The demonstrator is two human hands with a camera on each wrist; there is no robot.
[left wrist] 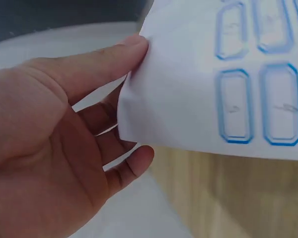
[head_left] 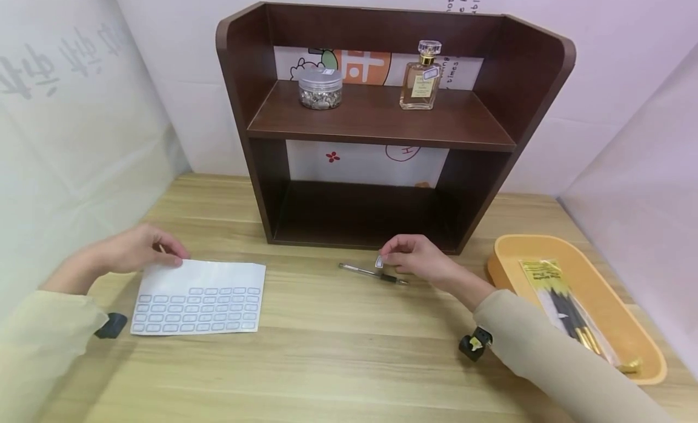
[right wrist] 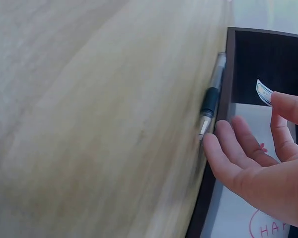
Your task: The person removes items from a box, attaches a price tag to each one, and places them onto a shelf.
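Loose label [head_left: 379, 262] is just in front of the shelf unit [head_left: 371, 119], off the lower compartment's right half, in the right hand [head_left: 417, 256]: pinched at one end between thumb and finger, rest of it sticking out. Probably held that way to keep skin off the adhesive. Label print too small to read. Label sheet [head_left: 171, 279] is forward of the shelf unit and to its left, at the tabletop [head_left: 327, 362]; left hand [head_left: 144, 247] grips its far left corner, thumb on top, fingers behind. That corner is blank backing, so presumably picked to leave the printed rows uncovered. Row nearest the shelf unit runs short at its left end. Can't tell how flat the sheet lies. Pen [head_left: 391, 279] lies in front of the shelf unit, just beside the right hand, not gripped; likely parked for easy reach. On the shelf unit's upper deck: jar [head_left: 320, 93] at left, lid label [head_left: 329, 71] on top; perfume bottle [head_left: 417, 94] at right, bottle label [head_left: 431, 73] tilted on its upper front. Both look placed to be read. Right of the shelf unit, orange tray [head_left: 518, 241] with a brush pack [head_left: 567, 308], probably just corralling it.
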